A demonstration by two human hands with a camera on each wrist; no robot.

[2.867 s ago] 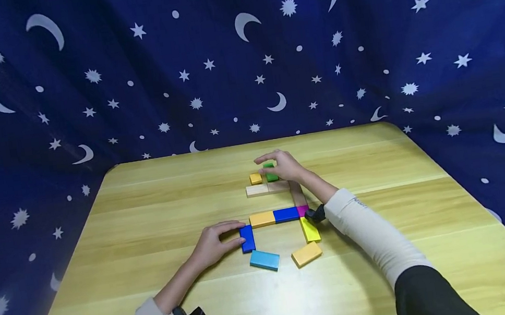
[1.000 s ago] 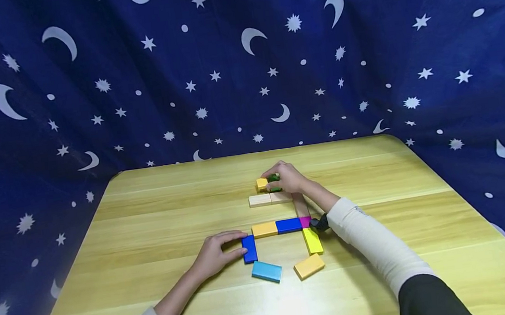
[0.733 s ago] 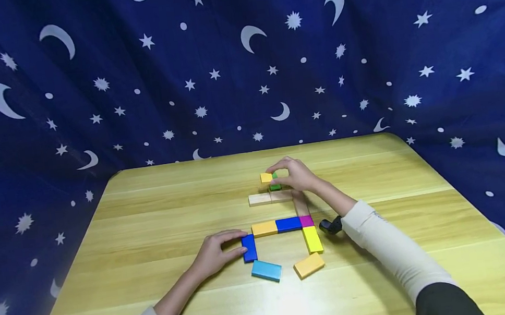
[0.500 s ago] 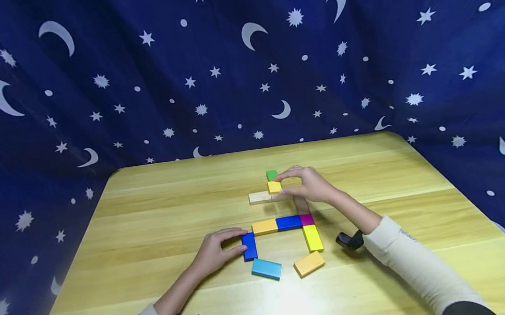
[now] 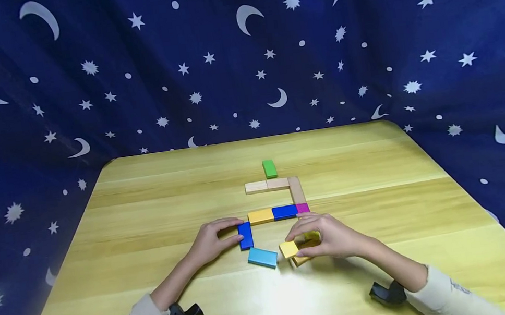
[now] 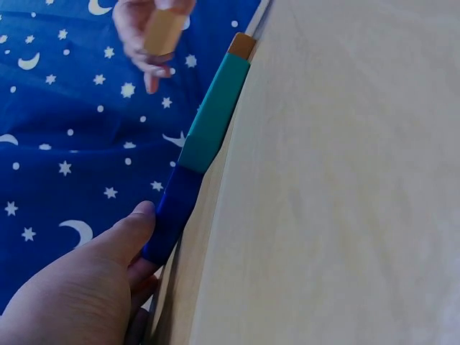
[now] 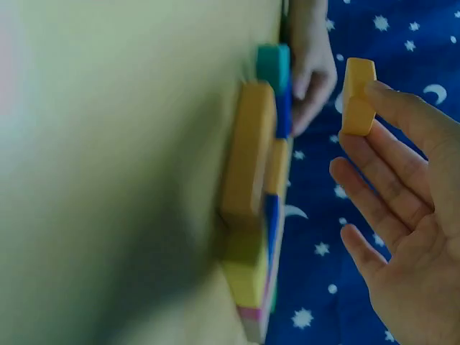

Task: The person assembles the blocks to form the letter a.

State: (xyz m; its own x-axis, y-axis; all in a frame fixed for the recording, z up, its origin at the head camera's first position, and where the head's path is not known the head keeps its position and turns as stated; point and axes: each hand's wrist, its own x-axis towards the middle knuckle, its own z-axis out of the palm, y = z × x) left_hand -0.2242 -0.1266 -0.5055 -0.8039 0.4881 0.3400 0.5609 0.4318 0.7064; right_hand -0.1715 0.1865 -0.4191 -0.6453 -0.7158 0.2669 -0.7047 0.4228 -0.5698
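Observation:
Between the thumb and fingers of my right hand (image 5: pixel 338 236) is a small yellow-orange block (image 5: pixel 288 249), raised above the table near the front of the layout. The right wrist view shows this small block (image 7: pixel 359 97) pinched at the fingertips. Under that hand lie an orange block (image 5: pixel 301 261) and a yellow block (image 5: pixel 311 236), both partly hidden. My left hand (image 5: pixel 211 244) has its thumb and fingers at the edges of a dark blue block (image 5: pixel 245 235) lying on the table. A light blue block (image 5: pixel 262 257) adjoins that block's near end.
Farther back, an orange block (image 5: pixel 261 216), a blue block (image 5: pixel 285 212) and a magenta block (image 5: pixel 303 207) form a row. Beyond them stand plain wooden blocks (image 5: pixel 296 190) and a green block (image 5: pixel 269 168). A starry blue curtain (image 5: pixel 223 77) surrounds the wooden table (image 5: pixel 152 191).
My right hand has picked up the small yellow-orange block beside the green one and carried it toward me, over the near orange block. My left hand stays at the blue block.

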